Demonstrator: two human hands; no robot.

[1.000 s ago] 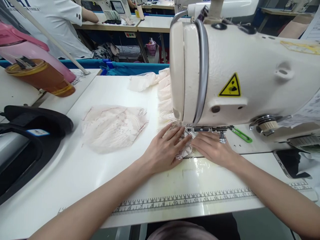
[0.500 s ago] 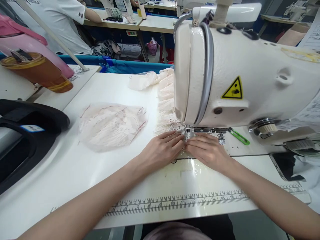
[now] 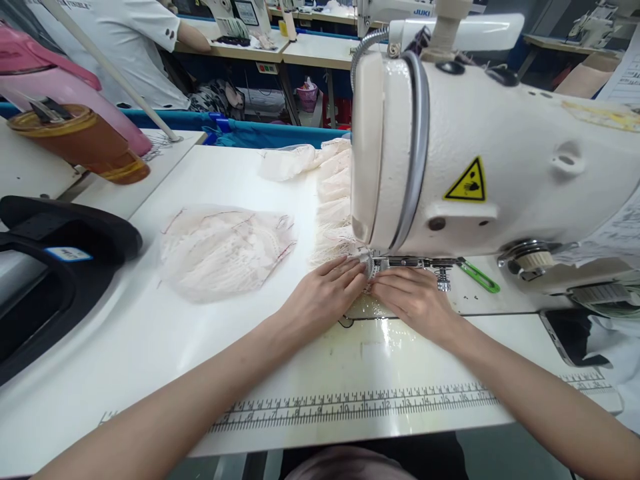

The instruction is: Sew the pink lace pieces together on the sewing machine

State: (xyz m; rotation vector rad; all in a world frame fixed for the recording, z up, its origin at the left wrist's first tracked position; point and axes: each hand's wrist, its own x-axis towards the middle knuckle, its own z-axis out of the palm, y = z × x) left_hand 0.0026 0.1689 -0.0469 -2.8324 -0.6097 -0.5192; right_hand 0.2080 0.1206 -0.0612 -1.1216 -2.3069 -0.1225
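A cream sewing machine [image 3: 475, 153] stands on the white table [image 3: 225, 347]. A strip of pale pink lace [image 3: 333, 200] runs from behind the machine head to the presser foot [image 3: 383, 265]. My left hand [image 3: 325, 300] lies flat on the lace just left of the foot, fingers stretched out and close together. My right hand [image 3: 413, 300] presses flat on the lace in front of the foot, fingertips meeting those of the left hand. The lace under both hands is mostly hidden.
A heap of pale lace pieces [image 3: 225, 250] lies to the left. A black bag [image 3: 55, 267], a brown bottle [image 3: 80, 143] and a pink bottle [image 3: 75, 100] sit at far left. Green tweezers [image 3: 479, 277] lie under the machine arm, a phone [image 3: 575, 333] at right. A person in white [image 3: 130, 40] sits behind.
Both hands have slid forward toward the presser foot and drawn together. The loose lace that showed between them a second ago is now covered by the fingers.
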